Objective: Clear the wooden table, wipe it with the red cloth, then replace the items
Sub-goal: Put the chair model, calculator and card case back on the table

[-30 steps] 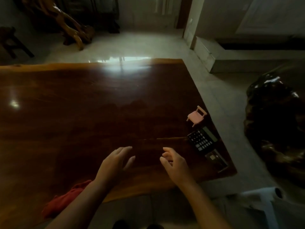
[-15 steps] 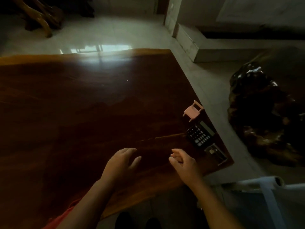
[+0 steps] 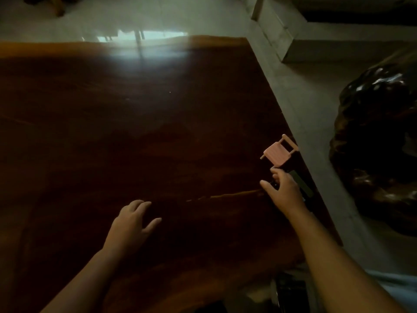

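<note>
One table [image 3: 135, 132] fills the view. On it near the right edge stand one pink toy chair [image 3: 278, 153] and one dark calculator [image 3: 303, 188], mostly hidden. Two hands show: one left [image 3: 130, 224], one right [image 3: 285, 192]. One dark glossy lump [image 3: 379, 143] sits on the floor.

Glossy wood table [image 3: 158, 132]; matt plastic chair [image 3: 276, 154].

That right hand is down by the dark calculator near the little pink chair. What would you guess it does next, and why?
Probably close the right hand on the calculator and lift it off the wooden table. The fingers are spread over it, not yet gripping. The pink chair beside it should follow.
</note>
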Motion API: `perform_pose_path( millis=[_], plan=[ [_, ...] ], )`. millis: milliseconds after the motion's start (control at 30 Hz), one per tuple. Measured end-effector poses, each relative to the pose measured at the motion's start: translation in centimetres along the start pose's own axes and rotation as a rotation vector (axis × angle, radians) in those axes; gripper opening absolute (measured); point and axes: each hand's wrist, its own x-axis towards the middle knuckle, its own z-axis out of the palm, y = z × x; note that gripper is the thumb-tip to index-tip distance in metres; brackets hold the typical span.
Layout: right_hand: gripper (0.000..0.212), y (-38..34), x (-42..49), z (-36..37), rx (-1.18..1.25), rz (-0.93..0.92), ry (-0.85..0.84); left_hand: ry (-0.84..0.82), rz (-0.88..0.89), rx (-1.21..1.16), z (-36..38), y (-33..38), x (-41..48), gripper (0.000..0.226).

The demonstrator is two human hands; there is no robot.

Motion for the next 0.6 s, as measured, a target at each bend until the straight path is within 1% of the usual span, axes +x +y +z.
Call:
perform_pose_path(
  millis=[100, 200, 267, 367, 467, 600],
  plan=[
    [0.053, 1.7, 3.6, -0.4, -0.127, 0.002, 0.068, -0.003, -0.061, 0.080, 1.7, 0.9, 2.3, 0.084],
    [0.066, 3.0, 6.0, -0.9, -0.191, 0.006, 0.097, -0.045, -0.138, 0.107, 3.0, 1.9, 4.7, 0.099],
    [0.074, 3.3, 7.1, -1.0, -0.193, 0.013, 0.096, -0.076, -0.183, 0.113, 3.6, 2.3, 5.6, 0.105],
    [0.082, 3.3, 8.6, -0.9, -0.165, 0.011, 0.075, -0.084, -0.201, 0.141, 4.3, 2.5, 6.1, 0.109],
    [0.085, 3.2, 10.0, -0.8, -0.157, 0.027, 0.063, -0.073, -0.196, 0.166, 4.7, 2.5, 6.0, 0.110],
    [0.085, 3.1, 11.5, -0.6, -0.179, 0.056, 0.119, -0.044, -0.186, 0.207, 5.1, 2.5, 5.7, 0.107]
  ],
)
